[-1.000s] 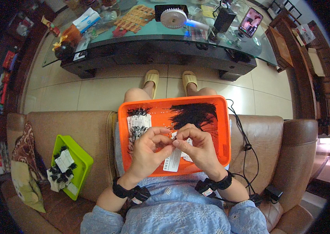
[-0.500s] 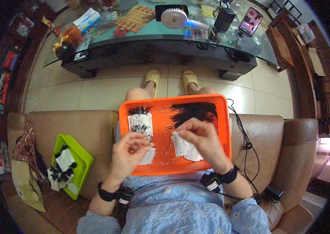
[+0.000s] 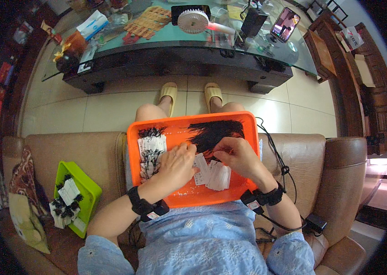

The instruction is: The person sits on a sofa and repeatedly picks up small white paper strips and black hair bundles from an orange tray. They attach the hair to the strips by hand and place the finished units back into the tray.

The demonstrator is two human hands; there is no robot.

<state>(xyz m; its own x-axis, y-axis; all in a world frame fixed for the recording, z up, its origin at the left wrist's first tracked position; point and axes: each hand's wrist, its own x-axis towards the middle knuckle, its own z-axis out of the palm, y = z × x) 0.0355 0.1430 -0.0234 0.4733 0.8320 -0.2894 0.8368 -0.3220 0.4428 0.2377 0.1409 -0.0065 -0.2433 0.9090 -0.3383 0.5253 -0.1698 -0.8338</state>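
An orange tray (image 3: 189,198) rests on my lap. My left hand (image 3: 177,161) reaches over its middle, fingers curled and thumb at the edge of a white card (image 3: 201,162), seemingly pinching it. This card lies at the side of a fanned stack of white cards (image 3: 220,176). My right hand (image 3: 238,156) is closed in a pinch at the lower edge of a bundle of black strings (image 3: 214,132); what its fingertips hold is too small to make out. Under and beside my left hand, more white cards with black strings (image 3: 151,153) form a column along the tray's left side.
A green tray (image 3: 90,192) with string-tied cards sits on the brown sofa (image 3: 74,146) at left. Black cables (image 3: 285,169) run down at right. Ahead stands a glass table (image 3: 157,46) bearing a white fan (image 3: 193,22) and a phone (image 3: 286,25). Small white bits dot the orange tray.
My left hand has moved right, from the left column of cards to the white stack. My right hand has left the stack's top for the black strings. The whole view has shifted slightly.
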